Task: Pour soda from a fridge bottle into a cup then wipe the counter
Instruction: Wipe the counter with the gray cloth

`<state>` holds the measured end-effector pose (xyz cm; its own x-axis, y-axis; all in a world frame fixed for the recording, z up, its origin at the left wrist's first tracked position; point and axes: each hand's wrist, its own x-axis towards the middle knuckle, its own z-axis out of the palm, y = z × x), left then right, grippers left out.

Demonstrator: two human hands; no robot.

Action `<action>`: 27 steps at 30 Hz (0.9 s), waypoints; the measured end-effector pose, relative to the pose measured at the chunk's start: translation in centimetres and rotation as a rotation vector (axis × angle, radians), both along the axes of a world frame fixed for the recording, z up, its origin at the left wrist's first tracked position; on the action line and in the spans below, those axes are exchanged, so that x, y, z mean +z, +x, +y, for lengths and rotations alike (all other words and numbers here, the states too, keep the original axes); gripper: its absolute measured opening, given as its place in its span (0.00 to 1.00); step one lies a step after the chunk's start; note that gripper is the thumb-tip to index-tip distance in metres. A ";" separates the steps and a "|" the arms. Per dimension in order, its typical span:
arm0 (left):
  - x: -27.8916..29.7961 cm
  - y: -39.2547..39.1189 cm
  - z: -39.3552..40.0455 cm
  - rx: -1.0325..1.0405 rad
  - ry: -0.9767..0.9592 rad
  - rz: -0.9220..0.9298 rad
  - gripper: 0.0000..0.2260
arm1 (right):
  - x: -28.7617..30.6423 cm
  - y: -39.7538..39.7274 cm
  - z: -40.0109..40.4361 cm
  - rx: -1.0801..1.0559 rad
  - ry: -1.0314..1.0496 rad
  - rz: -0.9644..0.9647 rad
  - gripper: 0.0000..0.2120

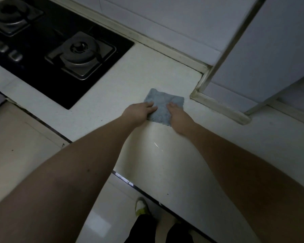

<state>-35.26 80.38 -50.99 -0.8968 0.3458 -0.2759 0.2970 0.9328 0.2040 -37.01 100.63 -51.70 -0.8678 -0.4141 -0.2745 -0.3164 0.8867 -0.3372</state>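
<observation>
Two hands flat on blue cloth (162, 106) mid-worktop (165, 155): left hand (139, 111) at 9 o'clock edge, right hand (178, 116) at 4 o'clock, fingers straight, each grip pressing, nothing clasped. Wiping step; next likely needs a firm sweep. Hob (47, 48) at 10 o'clock, dim kitchen, no cup or bottle seen.

the far burner (8, 14) at the frame's upper left was cut by the edge and blurred. the left hand (139, 111) and right hand (178, 116) covered the cloth's (162, 104) near corners; the shoe (141, 206) at the bottom was blurred.
</observation>
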 end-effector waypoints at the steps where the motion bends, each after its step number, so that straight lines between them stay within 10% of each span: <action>1: 0.0 0.6 -0.4 0.024 0.005 0.014 0.23 | 0.0 0.0 -0.4 0.018 0.012 -0.006 0.28; 27: 0.7 13.9 5.1 0.360 -0.101 0.034 0.23 | 1.5 2.8 0.0 0.466 -0.018 -0.081 0.23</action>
